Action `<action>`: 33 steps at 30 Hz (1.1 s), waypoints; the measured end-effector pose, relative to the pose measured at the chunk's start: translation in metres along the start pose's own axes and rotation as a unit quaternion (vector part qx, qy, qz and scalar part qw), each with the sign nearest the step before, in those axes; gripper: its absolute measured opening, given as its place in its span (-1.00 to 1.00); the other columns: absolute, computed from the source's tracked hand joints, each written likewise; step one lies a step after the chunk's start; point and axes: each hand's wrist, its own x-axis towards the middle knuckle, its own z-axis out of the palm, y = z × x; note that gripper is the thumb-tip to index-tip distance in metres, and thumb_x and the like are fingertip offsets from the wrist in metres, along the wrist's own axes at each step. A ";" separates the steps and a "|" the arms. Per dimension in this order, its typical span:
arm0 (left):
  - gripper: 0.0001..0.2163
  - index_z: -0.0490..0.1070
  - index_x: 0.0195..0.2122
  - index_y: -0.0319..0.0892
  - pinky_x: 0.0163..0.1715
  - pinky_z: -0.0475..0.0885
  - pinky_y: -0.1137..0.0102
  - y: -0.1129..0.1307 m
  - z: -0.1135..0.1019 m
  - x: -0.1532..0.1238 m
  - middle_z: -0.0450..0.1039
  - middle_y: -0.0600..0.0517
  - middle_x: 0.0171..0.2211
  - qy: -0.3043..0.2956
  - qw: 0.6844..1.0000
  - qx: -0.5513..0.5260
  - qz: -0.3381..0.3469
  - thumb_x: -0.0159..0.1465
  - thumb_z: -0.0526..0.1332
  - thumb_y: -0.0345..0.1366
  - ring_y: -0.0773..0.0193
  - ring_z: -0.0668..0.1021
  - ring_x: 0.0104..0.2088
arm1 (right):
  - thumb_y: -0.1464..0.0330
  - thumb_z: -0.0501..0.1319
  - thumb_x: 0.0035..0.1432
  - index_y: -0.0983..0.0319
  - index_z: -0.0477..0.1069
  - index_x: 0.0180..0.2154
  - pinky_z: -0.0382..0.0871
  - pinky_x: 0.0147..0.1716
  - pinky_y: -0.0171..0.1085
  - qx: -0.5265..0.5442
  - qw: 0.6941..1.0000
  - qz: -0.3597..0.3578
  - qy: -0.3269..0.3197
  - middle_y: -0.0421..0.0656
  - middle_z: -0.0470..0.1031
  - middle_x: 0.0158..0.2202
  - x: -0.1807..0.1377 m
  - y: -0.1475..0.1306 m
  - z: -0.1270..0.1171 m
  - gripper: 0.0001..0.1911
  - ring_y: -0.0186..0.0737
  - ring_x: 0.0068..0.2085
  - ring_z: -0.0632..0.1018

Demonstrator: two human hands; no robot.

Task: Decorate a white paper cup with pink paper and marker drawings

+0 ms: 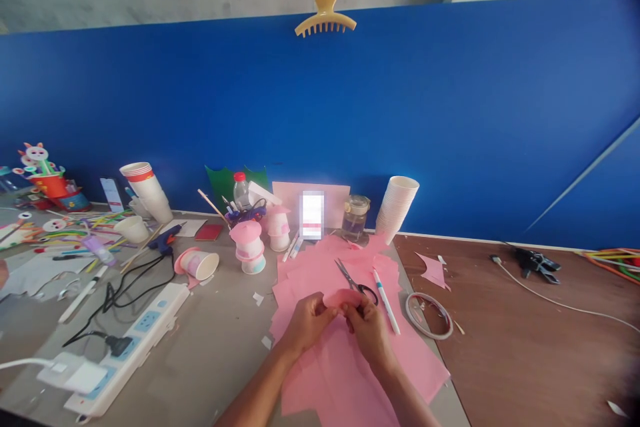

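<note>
Both my hands meet over a spread of pink paper sheets [350,373] on the table. My left hand [311,321] and my right hand [365,328] pinch a small curved pink paper piece [340,298] between their fingertips, one hand on each side. Just beyond it lie scissors [353,279] with black handles and a white pen [386,292] on the pink sheets. A roll of double-sided tape [429,315] rests to the right of my right hand.
A white power strip [135,341] with black cables lies at the left, near a blue glue gun [166,239], a tipped cup [199,263] and pink-capped cup figures [249,247]. Stacks of paper cups [396,208] stand against the blue partition [320,113].
</note>
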 end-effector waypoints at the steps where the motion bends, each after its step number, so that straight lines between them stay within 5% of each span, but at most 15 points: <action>1: -0.75 0.17 -0.56 -0.16 -0.52 0.05 0.44 0.000 -0.001 0.000 0.07 0.20 -0.59 0.002 1.000 0.006 0.002 0.10 0.21 -0.18 0.40 0.15 -0.53 | 0.24 0.22 -0.12 0.22 0.37 -0.51 0.08 -0.65 -0.33 0.002 1.000 0.002 0.007 -0.30 0.24 -0.71 0.000 -0.002 -0.001 -0.83 -0.34 -0.65 0.25; 10: -0.84 0.34 -0.48 -0.18 -0.46 0.15 0.43 0.004 -0.010 0.001 0.29 0.11 -0.55 0.064 0.997 0.012 0.049 0.15 0.12 -0.21 0.33 0.30 -0.50 | 0.18 0.23 -0.14 0.18 0.28 -0.54 0.08 -0.67 -0.33 0.006 1.000 0.015 0.024 -0.30 0.25 -0.71 0.000 0.001 0.000 -0.78 -0.33 -0.65 0.25; 17: -0.85 0.42 -0.45 -0.18 -0.45 0.17 0.42 0.018 -0.018 -0.006 0.34 0.09 -0.58 0.038 0.991 0.102 0.073 0.16 0.08 -0.32 0.30 0.34 -0.51 | 0.15 0.25 -0.15 0.17 0.25 -0.57 0.06 -0.69 -0.33 0.011 1.000 0.006 0.017 -0.32 0.21 -0.74 0.002 0.008 0.001 -0.73 -0.33 -0.68 0.24; 27: -0.88 0.42 -0.31 -0.16 -0.37 0.27 0.40 -0.004 -0.031 -0.011 0.44 0.04 -0.46 0.100 0.988 0.095 0.075 0.16 0.17 -0.26 0.27 0.44 -0.42 | 0.12 0.24 -0.11 0.17 0.26 -0.54 0.07 -0.66 -0.32 0.003 1.000 -0.008 0.018 -0.30 0.24 -0.73 0.005 0.013 -0.001 -0.71 -0.30 -0.67 0.27; 33: -0.55 0.37 -0.13 -0.24 -0.36 0.35 0.40 0.015 -0.014 -0.005 0.44 -0.02 -0.31 -0.011 0.997 -0.075 0.003 0.09 0.29 -0.01 0.28 0.47 -0.36 | 0.09 0.26 -0.09 0.17 0.21 -0.54 0.09 -0.63 -0.33 0.025 0.999 0.015 0.018 -0.31 0.25 -0.72 0.004 0.009 -0.003 -0.66 -0.33 -0.63 0.25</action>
